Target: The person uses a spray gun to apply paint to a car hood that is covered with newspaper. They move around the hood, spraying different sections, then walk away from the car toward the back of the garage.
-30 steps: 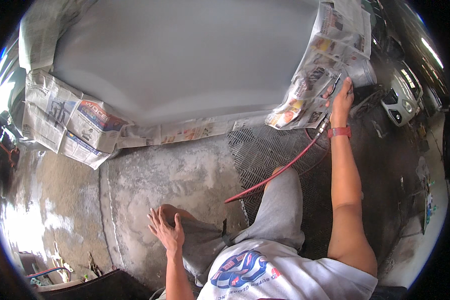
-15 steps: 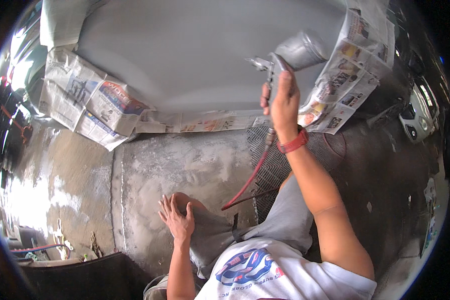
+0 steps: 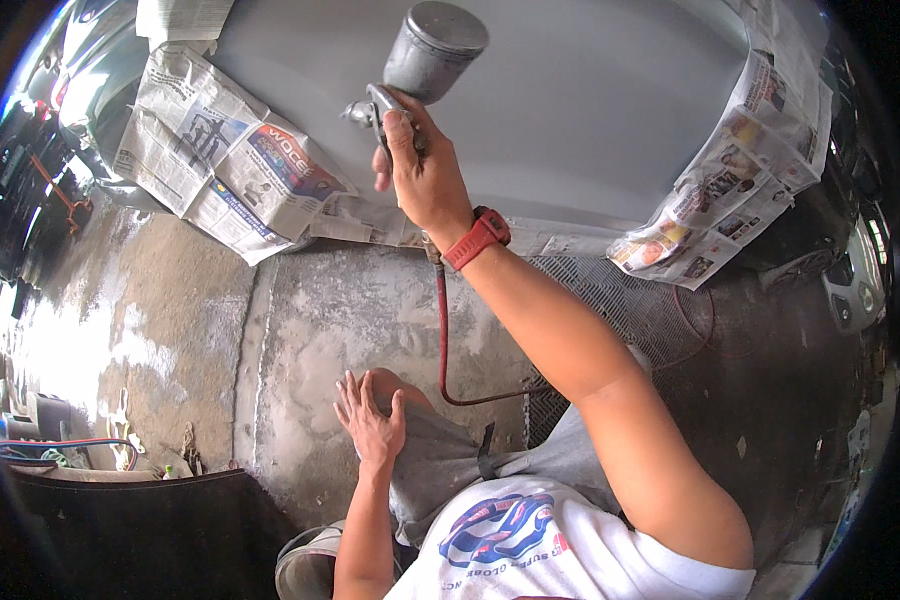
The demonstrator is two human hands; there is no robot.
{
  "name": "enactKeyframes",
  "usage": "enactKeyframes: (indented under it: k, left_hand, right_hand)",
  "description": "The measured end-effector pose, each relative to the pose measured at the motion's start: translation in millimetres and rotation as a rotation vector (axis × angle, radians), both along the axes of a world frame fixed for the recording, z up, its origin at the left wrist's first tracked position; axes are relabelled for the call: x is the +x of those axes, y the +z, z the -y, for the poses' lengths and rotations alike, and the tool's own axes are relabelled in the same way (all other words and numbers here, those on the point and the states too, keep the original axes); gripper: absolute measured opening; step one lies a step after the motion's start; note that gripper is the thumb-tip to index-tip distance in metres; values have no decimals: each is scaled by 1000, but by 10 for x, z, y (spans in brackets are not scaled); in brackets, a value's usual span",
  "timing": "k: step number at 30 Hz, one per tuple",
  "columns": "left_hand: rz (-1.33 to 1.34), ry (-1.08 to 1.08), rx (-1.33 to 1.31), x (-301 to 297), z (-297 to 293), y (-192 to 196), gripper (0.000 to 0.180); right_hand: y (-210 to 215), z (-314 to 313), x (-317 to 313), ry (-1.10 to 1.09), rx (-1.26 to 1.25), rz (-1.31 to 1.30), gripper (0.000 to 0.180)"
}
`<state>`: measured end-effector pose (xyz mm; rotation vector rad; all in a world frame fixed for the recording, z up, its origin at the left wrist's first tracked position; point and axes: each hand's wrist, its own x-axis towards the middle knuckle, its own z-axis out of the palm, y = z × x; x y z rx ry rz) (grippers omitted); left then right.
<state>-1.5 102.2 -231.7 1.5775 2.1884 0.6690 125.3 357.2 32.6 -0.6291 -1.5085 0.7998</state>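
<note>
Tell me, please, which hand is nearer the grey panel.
Right. The right hand holds the spray gun in front of the grey panel; the left hand is by the left knee, farther off.

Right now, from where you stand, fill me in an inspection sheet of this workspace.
Surface: smooth gray panel, bordered by newspaper at its left, lower and right edges.
Job's things: spray gun with a metal cup, held over the panel.
Clutter: pale round container at lower left, partly hidden by the left forearm.
Hands: right hand grips the gun; left hand is spread at the left knee, holding nothing; contact unclear.
Cables: red hose drops from the gun, then bends right; blue and red lines lie at lower left.
Surroundings: stained concrete floor, textured dark mat, vehicle front at far right.
</note>
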Motion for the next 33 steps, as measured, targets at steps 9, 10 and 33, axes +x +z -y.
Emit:
enactKeyframes:
  k: [9,10,33]
  left_hand:
    - [-2,9,1,-48,19,-29,70]
    - [-7,9,5,-43,10,-23,69]
    - [-58,-47,-25,83,-111,-48,71]
  right_hand:
    - [-234,396,1022,-206,-127,-49,52]
    - [-236,490,1199,-258,-137,-41,53]
    - [-381,1084,3960,-895,-152,-230,56]
